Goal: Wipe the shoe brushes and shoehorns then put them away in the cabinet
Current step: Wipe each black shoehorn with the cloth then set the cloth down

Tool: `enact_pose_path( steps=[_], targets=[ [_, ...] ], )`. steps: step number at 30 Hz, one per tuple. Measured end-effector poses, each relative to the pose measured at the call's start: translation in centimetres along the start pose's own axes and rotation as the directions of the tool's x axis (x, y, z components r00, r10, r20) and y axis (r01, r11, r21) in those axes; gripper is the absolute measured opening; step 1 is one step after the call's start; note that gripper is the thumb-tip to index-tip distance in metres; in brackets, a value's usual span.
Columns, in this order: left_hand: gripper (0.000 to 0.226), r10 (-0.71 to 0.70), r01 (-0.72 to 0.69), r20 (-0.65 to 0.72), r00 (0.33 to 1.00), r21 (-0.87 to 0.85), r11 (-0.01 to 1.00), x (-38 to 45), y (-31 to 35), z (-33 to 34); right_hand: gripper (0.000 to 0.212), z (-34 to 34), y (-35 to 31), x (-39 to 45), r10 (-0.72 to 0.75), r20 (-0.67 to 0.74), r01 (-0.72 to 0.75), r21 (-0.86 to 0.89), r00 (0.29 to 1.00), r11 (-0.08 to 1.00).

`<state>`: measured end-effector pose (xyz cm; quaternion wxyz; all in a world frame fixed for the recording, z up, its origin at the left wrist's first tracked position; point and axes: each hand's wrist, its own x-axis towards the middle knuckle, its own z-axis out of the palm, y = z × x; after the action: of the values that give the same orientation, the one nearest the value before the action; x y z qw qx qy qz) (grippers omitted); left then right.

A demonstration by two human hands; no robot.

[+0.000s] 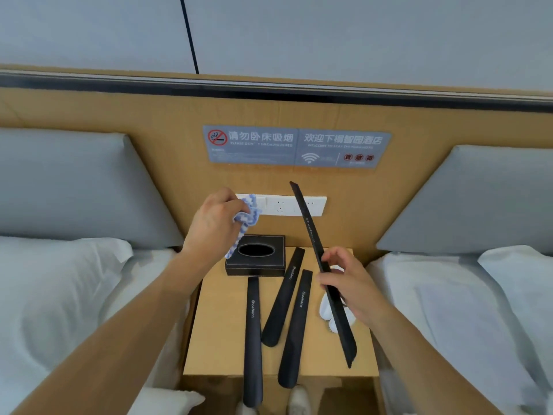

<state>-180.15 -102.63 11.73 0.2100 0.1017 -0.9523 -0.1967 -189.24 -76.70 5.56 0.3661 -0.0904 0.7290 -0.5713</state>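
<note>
- We stand at the wooden nightstand (215,348) between two beds; three black shoehorns (253,339) lie flat on its top, fanned from near to far, the left one overhanging the near edge.
- A dark tissue box (254,265) sits at the far left corner, just beyond the shoehorns' narrow ends.
- Our right hand (347,283) has fingers and thumb clamped around the middle of a fourth shoehorn (312,238), lifted edge-on, narrow tip pointing far and up, wide blade hanging near.
- Our left hand (215,223) is bunched around a blue-and-white cloth (247,218), held apart from the lifted shoehorn, above the tissue box.
- We judge the shoehorns light, stiff and smooth, likely slippery under a cloth; a firm mid-shaft hold looks right, leaving both ends free for wiping.
- Something white (326,310) lies under the right hand, mostly hidden; we cannot tell whether it is a brush.
- No cabinet is visible in this view.
</note>
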Motion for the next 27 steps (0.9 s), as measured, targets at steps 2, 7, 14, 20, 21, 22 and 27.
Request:
enact_pose_path(
  steps=[2,7,14,20,21,22,27],
  targets=[
    [0.015,0.002,-0.001,0.022,1.0,-0.034,0.999,-0.3,0.2,1.1,0.026,0.2,2.0,0.4,0.055,-0.055,-0.059,-0.067,0.997,0.996],
    [0.008,-0.007,0.018,0.141,0.99,-0.073,0.997,-0.6,0.9,3.6,0.02,1.0,6.6,2.2,0.151,-0.233,-0.22,-0.31,0.961,0.925],
    [0.019,-0.073,0.086,0.198,0.978,-0.061,0.994,-1.0,0.6,8.0,0.025,1.8,11.6,5.2,0.231,-0.294,-0.36,-0.533,0.928,0.766],
    [0.018,-0.097,0.112,0.289,0.953,-0.037,0.993,-2.4,-0.6,12.3,0.021,3.6,16.4,8.4,0.28,-0.337,-0.436,-0.618,0.899,0.654],
    [0.017,-0.097,0.111,0.301,0.949,-0.03,0.993,-2.8,-0.9,12.9,0.02,3.9,17.1,8.9,0.28,-0.351,-0.446,-0.624,0.894,0.642],
    [0.017,-0.097,0.108,0.311,0.946,-0.02,0.994,-3.1,-1.1,13.4,0.019,4.2,17.7,9.5,0.277,-0.359,-0.451,-0.638,0.891,0.624],
    [0.017,-0.111,0.121,0.355,0.928,-0.007,0.993,-4.8,-2.7,15.4,0.02,5.1,19.7,12.1,0.275,-0.373,-0.464,-0.706,0.886,0.536]
  ],
)
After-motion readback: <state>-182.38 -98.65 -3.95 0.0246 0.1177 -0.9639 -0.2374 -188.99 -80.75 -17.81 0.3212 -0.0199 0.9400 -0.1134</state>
